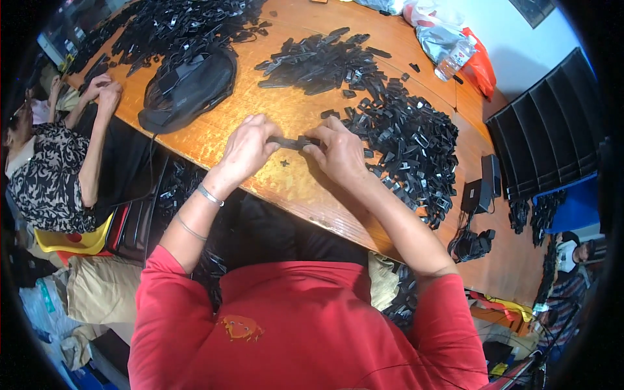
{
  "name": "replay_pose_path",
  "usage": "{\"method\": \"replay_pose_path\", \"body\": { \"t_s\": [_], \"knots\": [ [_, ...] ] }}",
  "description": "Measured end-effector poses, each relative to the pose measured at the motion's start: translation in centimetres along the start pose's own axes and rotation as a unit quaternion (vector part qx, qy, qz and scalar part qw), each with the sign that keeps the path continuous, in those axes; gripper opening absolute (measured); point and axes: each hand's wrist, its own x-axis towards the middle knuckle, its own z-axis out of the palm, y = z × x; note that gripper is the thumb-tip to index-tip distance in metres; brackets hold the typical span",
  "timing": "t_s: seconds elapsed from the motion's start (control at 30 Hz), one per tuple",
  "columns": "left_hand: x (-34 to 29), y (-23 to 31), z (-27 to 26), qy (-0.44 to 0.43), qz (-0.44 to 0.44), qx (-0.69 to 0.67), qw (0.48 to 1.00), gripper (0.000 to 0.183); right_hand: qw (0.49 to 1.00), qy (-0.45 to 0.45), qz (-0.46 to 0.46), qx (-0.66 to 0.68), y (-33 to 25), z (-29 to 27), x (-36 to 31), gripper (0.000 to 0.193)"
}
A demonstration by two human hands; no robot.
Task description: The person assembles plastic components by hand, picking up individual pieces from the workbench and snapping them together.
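Over the near part of the wooden table, my left hand [249,148] pinches one end of a narrow black plastic strip [286,142]. From the other side my right hand [340,151] closes its fingers on the strip's right end, where a small blocky black part shows; whether that part is separate I cannot tell. A tiny black cross-shaped piece [285,163] lies on the wood just below the strip. Beside my right hand spreads a big heap of small black plastic clips [416,143], some with shiny metal bits. Beyond both hands lies a pile of longer black strips [318,62].
A black bag [188,91] rests left of my hands, with another dark heap of parts [182,26] behind it. A clear bottle [455,58] and plastic bags stand far right, near a black chair [543,123]. At left, another person's hands [104,88] reach the table edge.
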Motion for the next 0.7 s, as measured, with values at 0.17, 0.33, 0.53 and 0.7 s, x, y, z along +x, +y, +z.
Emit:
{"method": "replay_pose_path", "body": {
  "t_s": [0.17, 0.33, 0.53, 0.7],
  "knots": [
    [-0.8, -0.9, 1.0, 0.045, 0.013, -0.021, 0.999, 0.021, 0.999, -0.035, 0.022, -0.005, 0.2, 1.6, 0.6, 0.024],
    [-0.9, -0.9, 1.6, 0.067, 0.026, -0.043, 0.996, 0.020, 0.999, -0.026, -0.033, 0.006, 0.5, 2.2, 1.0, 0.019],
    [-2.2, -1.4, 0.4, 0.078, 0.013, -0.019, 0.997, 0.018, 0.996, -0.053, -0.069, -0.031, -1.5, 4.5, 2.3, 0.015],
    [-8.5, -4.0, -9.4, -0.164, -0.082, 0.029, 0.983, 0.027, 0.985, -0.122, -0.117, 0.018, -2.9, 2.7, 1.0, 0.014]
  ]
}}
